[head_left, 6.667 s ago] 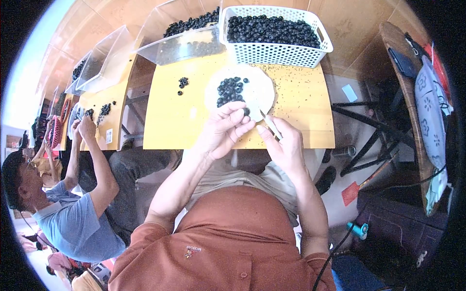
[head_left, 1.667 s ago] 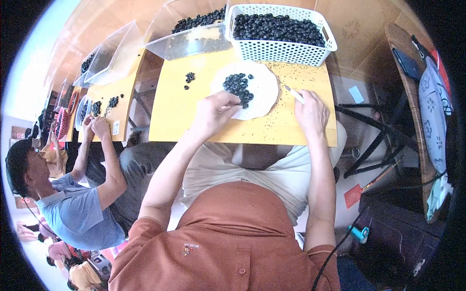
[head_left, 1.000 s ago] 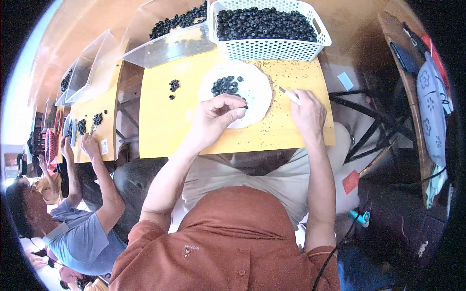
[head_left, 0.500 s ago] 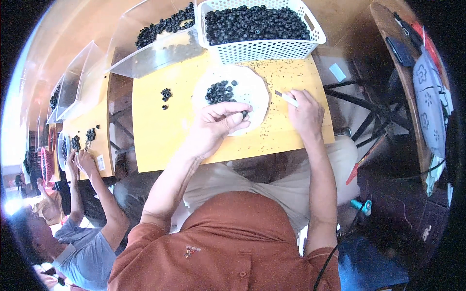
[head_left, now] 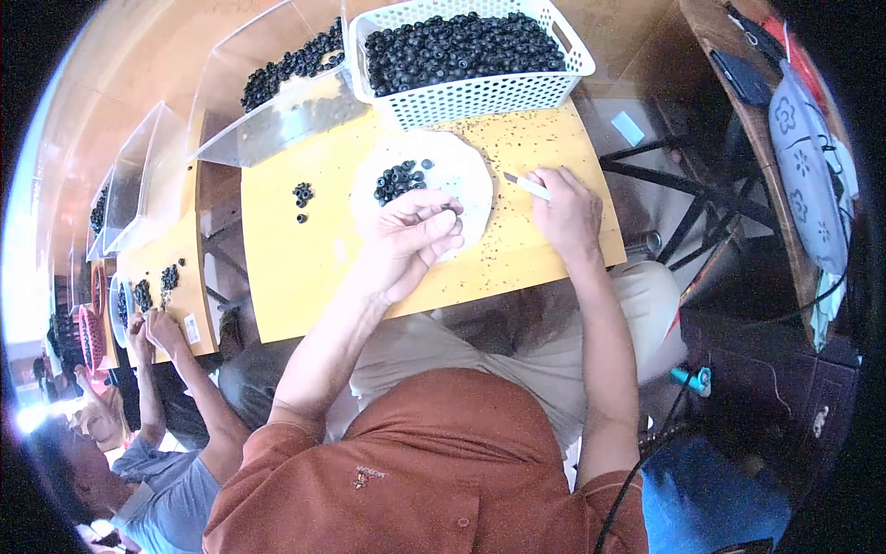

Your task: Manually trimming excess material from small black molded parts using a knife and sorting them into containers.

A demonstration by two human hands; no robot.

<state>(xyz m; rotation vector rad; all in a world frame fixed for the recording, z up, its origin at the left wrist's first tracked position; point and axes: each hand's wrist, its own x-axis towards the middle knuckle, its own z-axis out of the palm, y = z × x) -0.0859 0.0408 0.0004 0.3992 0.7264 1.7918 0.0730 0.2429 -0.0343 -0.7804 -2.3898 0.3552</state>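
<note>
Between the thumb and fingers of my left hand (head_left: 413, 235) is one small, round black bead-like piece (head_left: 449, 210), mostly covered by the fingertips. That hand hovers over the near part of a white plate (head_left: 475, 198). On the plate lies a cluster of black bead-like pieces (head_left: 397, 180), some showing a ring or hole. My right hand (head_left: 568, 212) is closed round the white handle of a small knife (head_left: 530, 187). Its short dark blade points left, toward the plate rim. The two hands are apart, and the blade does not touch the held piece.
A white perforated basket (head_left: 480, 102) full of black pieces stands at the back, beside a clear bin (head_left: 277, 125) with more. Several pieces (head_left: 303, 194) lie left on the yellow table (head_left: 295, 277); dark crumbs lie right. Another person's hands (head_left: 152, 331) work at a table on the left.
The view has shifted slightly, moving the table and basket a little left in the picture. Both hands keep their holds; the left fingers now cover more of the black piece.
</note>
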